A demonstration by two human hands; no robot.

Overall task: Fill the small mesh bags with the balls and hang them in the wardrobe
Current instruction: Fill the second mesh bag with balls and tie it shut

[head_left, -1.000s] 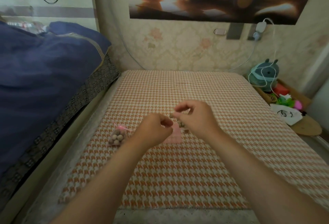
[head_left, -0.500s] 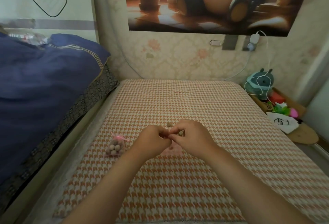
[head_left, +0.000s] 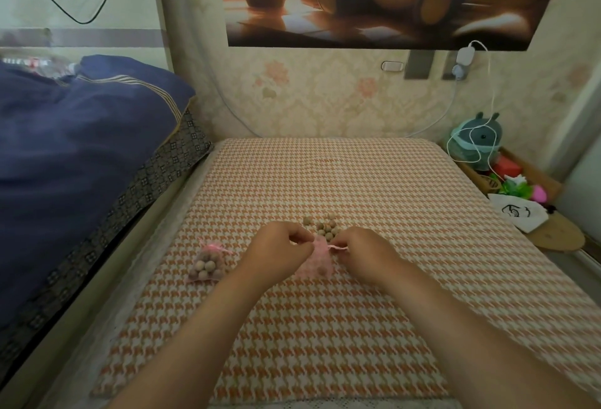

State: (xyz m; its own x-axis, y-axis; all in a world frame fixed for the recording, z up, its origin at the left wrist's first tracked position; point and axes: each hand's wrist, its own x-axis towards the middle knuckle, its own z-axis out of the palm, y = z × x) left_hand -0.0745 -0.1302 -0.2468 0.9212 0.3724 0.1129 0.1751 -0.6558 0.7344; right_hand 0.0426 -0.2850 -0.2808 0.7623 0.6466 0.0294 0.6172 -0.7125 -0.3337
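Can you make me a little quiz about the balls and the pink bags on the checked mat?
1. True or false: the full mesh bag lies on the checked mat, to the left of the left hand.
2. Where are the loose balls? A) on the blue quilt. B) on the mat, just beyond the hands. C) in the wooden tray.
3. Fill in: the right hand pinches the pink ___ of the second bag, while the left hand's grip is at the bag's top.
Key: 1 true; 2 B; 3 drawstring.
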